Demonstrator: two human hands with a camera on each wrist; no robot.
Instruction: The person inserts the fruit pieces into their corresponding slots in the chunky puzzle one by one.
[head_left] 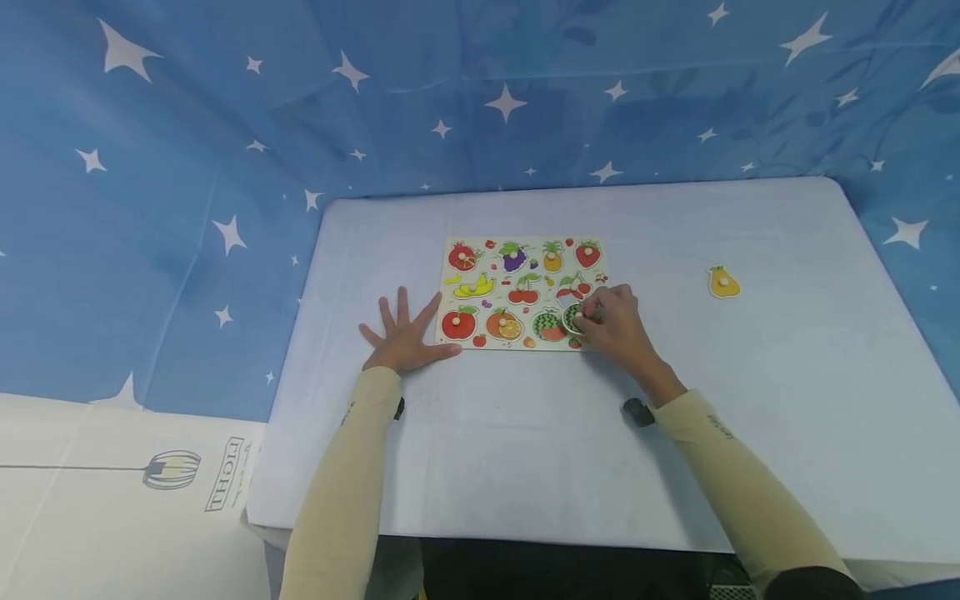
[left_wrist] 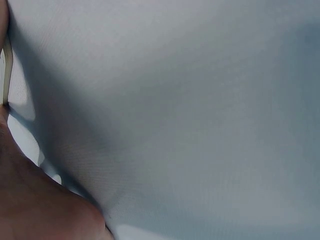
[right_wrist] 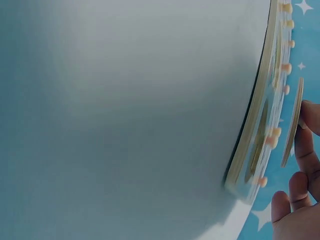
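A fruit knob puzzle board (head_left: pixel 487 310) lies on the white-covered table. My left hand (head_left: pixel 405 343) rests flat with fingers spread, index finger and thumb at the board's left edge and lower left corner. Only part of that hand (left_wrist: pixel 45 200) shows in the left wrist view. My right hand (head_left: pixel 618 325) pinches a round green watermelon puzzle piece (head_left: pixel 572 319) over the board's lower right part. In the right wrist view the piece (right_wrist: pixel 294 125) appears edge-on and tilted, apart from the board (right_wrist: pixel 257 110), thumb and finger at its knob side.
A yellow pear puzzle piece (head_left: pixel 723 283) lies on the table (head_left: pixel 810 400) well to the right of the board. Behind the table hangs a blue cloth (head_left: pixel 420 92) with white stars. Pale printed fabric (head_left: pixel 90 500) is at the lower left.
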